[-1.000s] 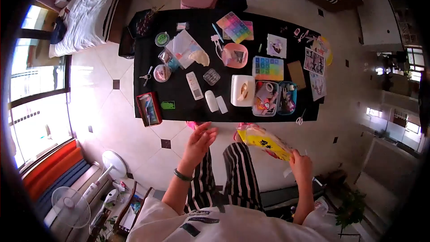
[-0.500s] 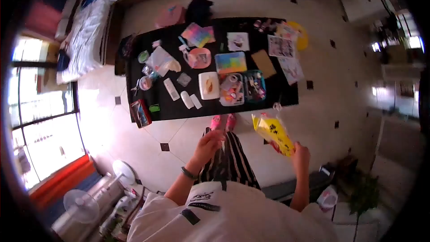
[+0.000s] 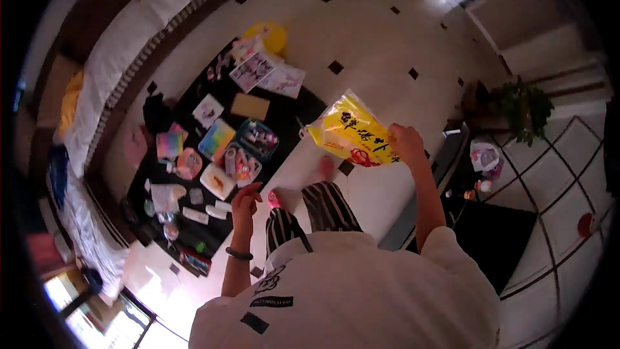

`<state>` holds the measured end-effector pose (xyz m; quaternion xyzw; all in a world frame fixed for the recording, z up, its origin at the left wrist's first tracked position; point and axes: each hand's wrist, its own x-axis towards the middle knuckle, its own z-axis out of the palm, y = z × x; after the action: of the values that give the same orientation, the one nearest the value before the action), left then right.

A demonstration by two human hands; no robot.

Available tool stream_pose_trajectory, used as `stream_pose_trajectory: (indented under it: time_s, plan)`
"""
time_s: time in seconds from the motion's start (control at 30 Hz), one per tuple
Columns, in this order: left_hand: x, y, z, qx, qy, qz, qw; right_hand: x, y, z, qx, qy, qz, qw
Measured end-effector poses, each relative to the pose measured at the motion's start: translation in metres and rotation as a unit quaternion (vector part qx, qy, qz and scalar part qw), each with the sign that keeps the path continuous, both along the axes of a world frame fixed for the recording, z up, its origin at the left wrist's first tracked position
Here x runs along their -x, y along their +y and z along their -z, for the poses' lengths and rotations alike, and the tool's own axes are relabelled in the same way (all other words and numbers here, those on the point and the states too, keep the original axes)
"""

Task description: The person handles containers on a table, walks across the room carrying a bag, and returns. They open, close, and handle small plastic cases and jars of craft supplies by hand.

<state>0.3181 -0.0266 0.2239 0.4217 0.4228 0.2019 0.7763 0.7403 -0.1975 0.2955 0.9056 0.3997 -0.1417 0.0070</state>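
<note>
My right hand [image 3: 407,143] is closed on one end of a yellow plastic bag [image 3: 356,134] with black characters and a red print. The bag hangs out to the left of the hand, over the floor beyond my feet, and its far end is clear plastic. My left hand [image 3: 245,204], with a dark band [image 3: 239,254] on the wrist, is held up near the front edge of the black table [image 3: 294,105]. Its fingers are loosely bent and apart, with nothing visible in them. A white box [image 3: 217,181] on the table lies nearest to it.
On the table are a clear tub [image 3: 243,165] of small items, a teal basket [image 3: 257,139], a brown card [image 3: 250,106] and printed sheets [image 3: 282,80]. A yellow stool [image 3: 267,37] stands at its far end. To the right are a dark mat [image 3: 494,239] and a plant [image 3: 524,111].
My view and body have turned to the right, so the table now sits at the left. The yellow bag has come up and is held more level. My right hand still grips it.
</note>
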Motion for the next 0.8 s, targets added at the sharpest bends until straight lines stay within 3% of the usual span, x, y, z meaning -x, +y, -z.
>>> stream_pose_trajectory:
  time_s: [0.07,0.13,0.2,0.3,0.37,0.4,0.47,0.6,0.67,0.8]
  plan:
    - [-0.058,0.009,-0.006,-0.131,0.071,0.048,0.988,-0.020,-0.005,-0.010,-0.021,-0.049,-0.036,0.998]
    - [-0.138,0.014,-0.021,-0.234,0.045,0.074,0.968,-0.042,-0.009,-0.016,0.007,-0.073,-0.011,0.997]
    - [-0.227,0.015,-0.036,-0.276,0.074,0.096,0.953,-0.081,-0.016,-0.020,0.042,-0.093,-0.001,0.995]
    - [-0.361,0.015,-0.062,-0.379,0.033,0.095,0.920,-0.147,-0.032,-0.024,-0.057,-0.113,-0.011,0.992]
    - [-0.422,0.005,-0.064,-0.461,0.030,0.180,0.868,-0.180,-0.049,-0.025,-0.059,-0.124,-0.039,0.990]
    - [-0.448,0.000,-0.056,-0.458,0.034,0.185,0.869,-0.201,-0.054,-0.027,-0.055,-0.118,-0.037,0.991]
    - [-0.493,-0.012,-0.038,-0.342,0.047,0.197,0.917,-0.242,-0.057,-0.032,-0.048,-0.102,-0.059,0.992]
    - [-0.573,-0.024,-0.052,-0.286,0.102,0.232,0.924,-0.321,-0.059,-0.033,-0.003,-0.097,-0.054,0.994]
    - [-0.615,-0.028,-0.050,-0.264,0.019,0.181,0.947,-0.362,-0.061,-0.024,-0.005,-0.074,-0.041,0.996]
    - [-0.700,-0.014,-0.054,-0.269,-0.037,0.158,0.949,-0.438,-0.051,-0.014,-0.039,-0.029,-0.039,0.998]
